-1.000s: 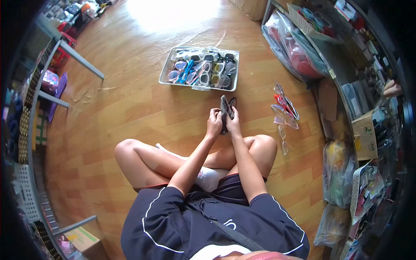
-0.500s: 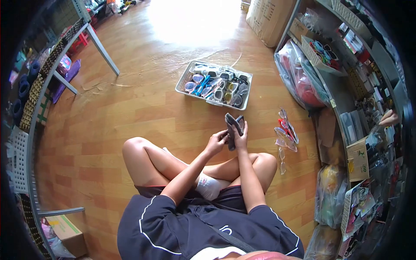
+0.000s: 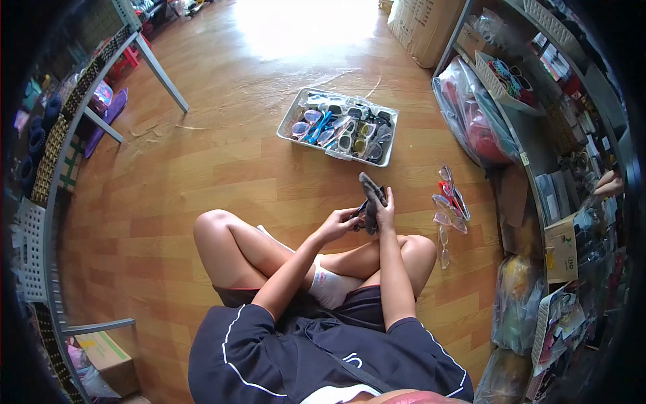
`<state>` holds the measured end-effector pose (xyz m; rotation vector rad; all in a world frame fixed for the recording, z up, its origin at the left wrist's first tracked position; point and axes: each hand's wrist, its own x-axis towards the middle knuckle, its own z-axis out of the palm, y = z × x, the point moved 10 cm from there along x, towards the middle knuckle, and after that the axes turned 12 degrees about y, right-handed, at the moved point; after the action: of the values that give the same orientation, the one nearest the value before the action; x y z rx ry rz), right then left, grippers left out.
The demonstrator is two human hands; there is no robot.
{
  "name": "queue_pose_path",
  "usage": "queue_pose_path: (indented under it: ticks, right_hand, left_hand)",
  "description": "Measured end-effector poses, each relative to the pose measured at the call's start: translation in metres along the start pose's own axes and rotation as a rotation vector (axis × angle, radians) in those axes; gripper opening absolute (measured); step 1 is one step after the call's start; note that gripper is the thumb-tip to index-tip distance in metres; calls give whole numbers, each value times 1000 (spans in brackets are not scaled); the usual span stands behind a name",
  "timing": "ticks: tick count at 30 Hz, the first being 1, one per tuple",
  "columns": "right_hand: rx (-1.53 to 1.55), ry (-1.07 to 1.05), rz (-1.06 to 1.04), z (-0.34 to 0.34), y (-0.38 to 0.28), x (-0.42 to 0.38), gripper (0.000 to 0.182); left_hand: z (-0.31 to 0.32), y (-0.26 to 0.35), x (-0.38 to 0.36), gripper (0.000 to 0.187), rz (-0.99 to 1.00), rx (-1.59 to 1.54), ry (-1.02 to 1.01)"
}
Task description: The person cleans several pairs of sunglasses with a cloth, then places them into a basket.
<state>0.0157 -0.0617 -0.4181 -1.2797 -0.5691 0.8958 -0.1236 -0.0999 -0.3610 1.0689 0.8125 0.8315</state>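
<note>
I sit cross-legged on the floor, my two hands close together in front of my shins. My right hand (image 3: 385, 214) is closed round a dark grey cloth (image 3: 369, 186), whose end sticks up past the fingers. Dark-framed glasses (image 3: 361, 210) are partly wrapped in the cloth; my left hand (image 3: 338, 225) pinches their near side. Most of the frame is hidden by fingers and cloth. Beyond the hands stands a white plastic basket (image 3: 301, 141) filled with several pairs of glasses and sunglasses. To the right, several loose glasses (image 3: 449, 219) lie in a row on the floor.
A metal shelf (image 3: 521, 135) with baskets, boxes and bagged goods runs along the right, where another person's hand (image 3: 609, 183) reaches in. A large cardboard box (image 3: 420, 30) stands at the back right. A grey-legged rack (image 3: 161, 71) lines the left side, with a carton (image 3: 104, 357) below.
The cloth and glasses have turned in my hands, and the glasses now sit more toward my left hand. The view has shifted slightly. The other person's hand on the shelf has moved little.
</note>
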Motion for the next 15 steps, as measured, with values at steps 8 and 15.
queue_pose_path:
  ticks: [8,15]
  right_hand:
    - [132,75,267,2,-18,-18,19]
    - [487,-243,271,37,-29,-25,27]
  left_hand:
    - [-21,4,17,41,288,462,260]
    - [5,57,-14,57,412,1179,331]
